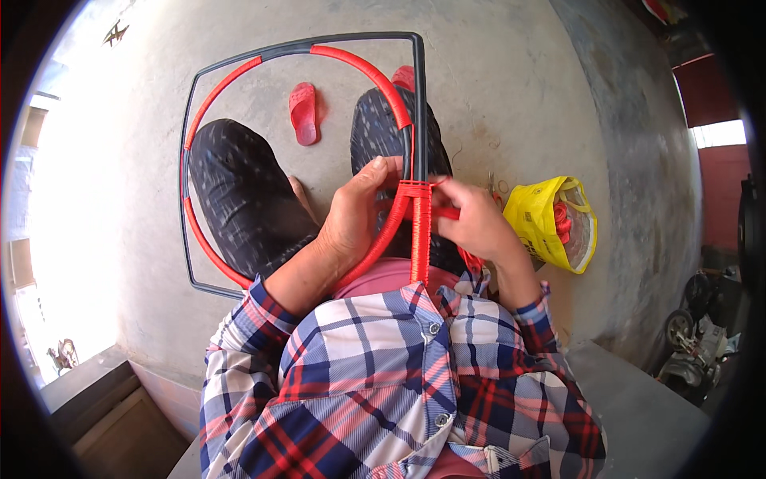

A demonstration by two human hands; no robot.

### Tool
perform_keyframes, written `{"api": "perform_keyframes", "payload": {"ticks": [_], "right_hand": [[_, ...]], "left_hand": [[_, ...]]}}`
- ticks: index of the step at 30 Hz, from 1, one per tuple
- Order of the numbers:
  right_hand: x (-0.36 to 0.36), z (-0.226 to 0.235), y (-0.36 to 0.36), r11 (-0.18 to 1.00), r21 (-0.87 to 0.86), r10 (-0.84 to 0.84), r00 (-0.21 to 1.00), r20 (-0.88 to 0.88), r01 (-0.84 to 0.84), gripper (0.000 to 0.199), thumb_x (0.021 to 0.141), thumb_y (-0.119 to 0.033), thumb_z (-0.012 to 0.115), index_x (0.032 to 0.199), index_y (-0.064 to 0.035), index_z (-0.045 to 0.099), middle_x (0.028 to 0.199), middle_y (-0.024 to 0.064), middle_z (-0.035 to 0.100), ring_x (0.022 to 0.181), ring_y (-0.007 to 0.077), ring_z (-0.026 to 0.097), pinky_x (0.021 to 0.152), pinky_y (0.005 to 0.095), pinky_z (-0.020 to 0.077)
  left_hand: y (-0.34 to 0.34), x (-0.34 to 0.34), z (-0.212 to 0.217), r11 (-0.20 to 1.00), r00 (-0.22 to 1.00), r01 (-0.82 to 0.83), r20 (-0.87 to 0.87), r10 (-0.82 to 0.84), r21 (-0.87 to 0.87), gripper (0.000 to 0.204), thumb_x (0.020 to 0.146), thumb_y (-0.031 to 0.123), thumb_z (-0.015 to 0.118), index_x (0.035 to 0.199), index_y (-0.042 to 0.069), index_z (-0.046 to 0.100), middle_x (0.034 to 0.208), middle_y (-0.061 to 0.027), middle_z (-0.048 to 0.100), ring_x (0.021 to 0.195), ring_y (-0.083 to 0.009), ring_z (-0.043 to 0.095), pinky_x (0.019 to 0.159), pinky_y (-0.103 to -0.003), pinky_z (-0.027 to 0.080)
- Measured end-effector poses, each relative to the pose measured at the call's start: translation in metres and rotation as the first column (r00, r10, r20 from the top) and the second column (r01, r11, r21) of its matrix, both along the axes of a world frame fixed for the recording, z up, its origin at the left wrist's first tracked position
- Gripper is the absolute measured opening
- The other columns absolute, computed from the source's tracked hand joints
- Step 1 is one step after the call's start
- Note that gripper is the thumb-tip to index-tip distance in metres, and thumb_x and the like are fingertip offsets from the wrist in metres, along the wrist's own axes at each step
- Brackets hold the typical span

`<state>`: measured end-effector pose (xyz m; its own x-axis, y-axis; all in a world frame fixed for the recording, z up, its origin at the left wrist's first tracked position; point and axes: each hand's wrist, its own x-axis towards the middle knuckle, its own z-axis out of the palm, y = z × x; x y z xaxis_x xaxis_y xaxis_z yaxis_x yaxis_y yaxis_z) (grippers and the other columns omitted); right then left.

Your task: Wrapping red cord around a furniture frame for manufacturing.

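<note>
A dark frame (304,39), squarish with rounded corners, rests over my lap. Inside it sits a round ring (219,254), bound with red cord in several stretches and bare dark in between. Where ring and frame meet on the right, red cord (415,189) is wound around both. My left hand (355,203) is closed around the ring beside this joint, its fingertips partly hidden behind it. My right hand (471,214), just right of the joint, is closed on a red cord bundle (447,213); a thin strand runs from the joint to its fingers.
A yellow bag (532,209) with red material inside stands on the concrete floor (495,88) to the right. One red slipper (303,113) lies between my knees, another (404,77) beyond my right knee. Wheeled vehicle parts (692,339) show at the far right.
</note>
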<state>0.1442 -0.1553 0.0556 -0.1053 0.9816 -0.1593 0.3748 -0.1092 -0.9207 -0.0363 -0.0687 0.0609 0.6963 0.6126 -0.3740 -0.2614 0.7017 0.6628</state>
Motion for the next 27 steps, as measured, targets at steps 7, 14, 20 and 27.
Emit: {"api": "perform_keyframes", "payload": {"ticks": [7,14,20,27], "right_hand": [[0.013,0.008,0.026,0.964,0.061,-0.199,0.853,-0.482,0.259,0.068,0.083,-0.003,0.065,0.144,-0.0047,0.034,0.112,0.0081,0.054,0.101,0.0147,0.058,0.09,0.0274,0.0478],[-0.028,0.025,0.044,0.777,0.609,-0.134,0.903,0.409,-0.161,0.046,0.076,-0.01,0.068,0.12,-0.0014,0.057,0.121,0.0158,0.058,0.12,0.0352,0.05,0.103,0.043,0.0388],[0.009,0.027,0.036,0.719,0.359,-0.293,0.728,-0.619,0.595,0.023,0.097,-0.025,0.055,0.098,-0.0025,0.062,0.101,0.0088,0.067,0.094,0.0157,0.061,0.087,0.0325,0.0476],[0.074,0.041,-0.017,0.981,-0.174,-0.022,0.946,0.322,0.082,0.029,0.083,-0.03,0.063,0.076,-0.002,0.063,0.072,0.0044,0.065,0.068,0.015,0.059,0.07,0.0288,0.0484]], "left_hand": [[-0.004,0.0,-0.014,0.962,0.98,-0.201,-0.043,0.196,-0.183,0.024,0.099,0.027,0.05,0.103,0.003,0.052,0.093,-0.0077,0.061,0.078,-0.0145,0.058,0.069,-0.023,0.046],[-0.015,-0.001,-0.001,0.764,0.946,-0.319,0.136,0.296,0.561,0.027,0.097,0.025,0.054,0.109,0.002,0.049,0.079,0.0013,0.049,0.073,-0.0067,0.045,0.065,-0.021,0.039],[-0.009,-0.001,-0.004,0.862,0.947,-0.316,0.08,0.311,0.397,0.026,0.099,0.026,0.047,0.11,0.002,0.048,0.074,0.0012,0.046,0.065,-0.0066,0.041,0.058,-0.021,0.035],[-0.003,-0.007,-0.003,0.955,0.971,-0.124,-0.167,0.173,0.271,0.037,0.101,0.035,0.04,0.121,0.005,0.045,0.075,0.0004,0.047,0.06,-0.0075,0.043,0.053,-0.02,0.035]]}}
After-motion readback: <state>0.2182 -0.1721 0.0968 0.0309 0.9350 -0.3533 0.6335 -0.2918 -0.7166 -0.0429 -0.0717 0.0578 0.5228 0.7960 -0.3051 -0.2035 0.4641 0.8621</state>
